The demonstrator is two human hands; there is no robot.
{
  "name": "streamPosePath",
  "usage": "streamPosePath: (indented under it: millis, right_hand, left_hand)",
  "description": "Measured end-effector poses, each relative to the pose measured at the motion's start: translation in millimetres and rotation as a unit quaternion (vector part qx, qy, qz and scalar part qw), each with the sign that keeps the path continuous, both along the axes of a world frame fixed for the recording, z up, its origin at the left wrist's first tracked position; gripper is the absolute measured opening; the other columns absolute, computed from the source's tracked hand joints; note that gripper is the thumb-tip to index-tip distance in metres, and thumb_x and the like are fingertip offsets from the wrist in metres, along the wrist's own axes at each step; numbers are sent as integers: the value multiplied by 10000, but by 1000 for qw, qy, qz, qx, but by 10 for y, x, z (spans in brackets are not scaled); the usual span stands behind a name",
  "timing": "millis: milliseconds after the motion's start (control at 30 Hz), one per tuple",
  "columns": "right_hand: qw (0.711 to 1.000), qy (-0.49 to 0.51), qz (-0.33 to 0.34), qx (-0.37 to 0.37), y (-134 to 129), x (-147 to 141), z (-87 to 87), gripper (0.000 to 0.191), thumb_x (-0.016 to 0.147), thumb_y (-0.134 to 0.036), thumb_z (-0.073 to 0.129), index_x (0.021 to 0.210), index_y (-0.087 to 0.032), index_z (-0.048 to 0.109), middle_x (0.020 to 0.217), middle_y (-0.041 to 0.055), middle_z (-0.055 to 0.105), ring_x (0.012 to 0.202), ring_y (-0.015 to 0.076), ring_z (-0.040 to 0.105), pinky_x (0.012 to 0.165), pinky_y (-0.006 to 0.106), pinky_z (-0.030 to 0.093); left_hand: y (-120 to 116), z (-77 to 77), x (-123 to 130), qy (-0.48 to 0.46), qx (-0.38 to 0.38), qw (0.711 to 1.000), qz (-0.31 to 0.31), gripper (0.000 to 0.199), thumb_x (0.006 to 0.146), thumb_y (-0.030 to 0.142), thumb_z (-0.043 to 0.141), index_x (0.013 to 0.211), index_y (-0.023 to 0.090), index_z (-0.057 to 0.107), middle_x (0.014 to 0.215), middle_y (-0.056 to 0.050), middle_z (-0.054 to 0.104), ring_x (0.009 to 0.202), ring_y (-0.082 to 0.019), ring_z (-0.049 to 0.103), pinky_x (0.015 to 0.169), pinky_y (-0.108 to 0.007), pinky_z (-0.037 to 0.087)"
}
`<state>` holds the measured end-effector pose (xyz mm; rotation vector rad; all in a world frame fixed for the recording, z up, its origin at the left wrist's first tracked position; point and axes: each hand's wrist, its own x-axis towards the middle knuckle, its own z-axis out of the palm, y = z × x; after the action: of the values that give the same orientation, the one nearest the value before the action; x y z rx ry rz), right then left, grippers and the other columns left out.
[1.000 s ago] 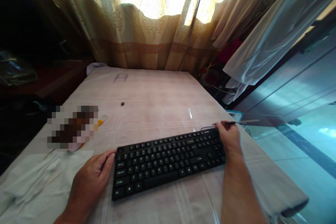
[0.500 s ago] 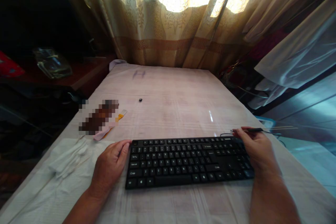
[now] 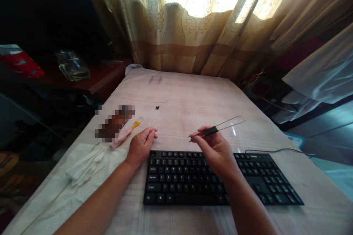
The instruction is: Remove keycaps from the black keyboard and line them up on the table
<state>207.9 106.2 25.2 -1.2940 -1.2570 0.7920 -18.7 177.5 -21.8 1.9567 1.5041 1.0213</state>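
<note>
A black keyboard [image 3: 184, 191] lies on the cloth in front of me. My right hand [image 3: 213, 147] is above its upper middle keys, its fingers closed round a wire keycap puller [image 3: 211, 131] with a black grip. The puller's wire loop points away to the right, and its short hooked ends point left. Just beyond the keyboard's upper left corner, my left hand [image 3: 140, 143] rests with curled fingers and nothing visible in it. Farther up the cloth sits a small black keycap [image 3: 157, 107].
Left of my left hand lie a brush [image 3: 136, 123] with a yellow handle, a pixelated brown object [image 3: 113, 125] and white tissue [image 3: 85, 165] with thin sticks. The keyboard cable [image 3: 278, 150] runs right. A glass jar [image 3: 73, 66] stands on the side table; curtains [image 3: 176, 44] hang behind.
My right hand has left the keyboard's right end and moved left with the keycap puller. The left hand has let go of the keyboard's left edge and shifted forward. The view has shifted slightly.
</note>
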Motion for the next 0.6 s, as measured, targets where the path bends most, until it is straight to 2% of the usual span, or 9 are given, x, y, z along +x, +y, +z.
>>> streamPosePath:
  millis: [100,200,600]
  right_hand:
    - [998,-47,33,4,7,-245,-62,185,849,-333,604,969,-210,534,889,63,728,817,199,694,766,348,548]
    - [993,-102,61,5,-7,-365,-142,101,859,-264,570,941,-205,559,876,53,723,811,186,684,753,317,536]
    - [971,-219,95,-14,-79,-470,-352,104,868,-231,552,964,-223,590,898,40,716,838,206,678,777,338,518]
  left_hand:
    - [-23,-50,5,-16,-1,1000,-13,311,878,377,416,928,202,669,724,-17,739,723,-180,697,711,-280,525]
    - [-40,-53,-32,-29,-8,999,-27,288,880,362,431,923,206,669,735,-15,739,741,-176,693,731,-275,520]
    - [-21,-43,-51,-55,-29,997,-45,269,896,335,440,926,200,670,720,-3,727,721,-163,682,710,-254,506]
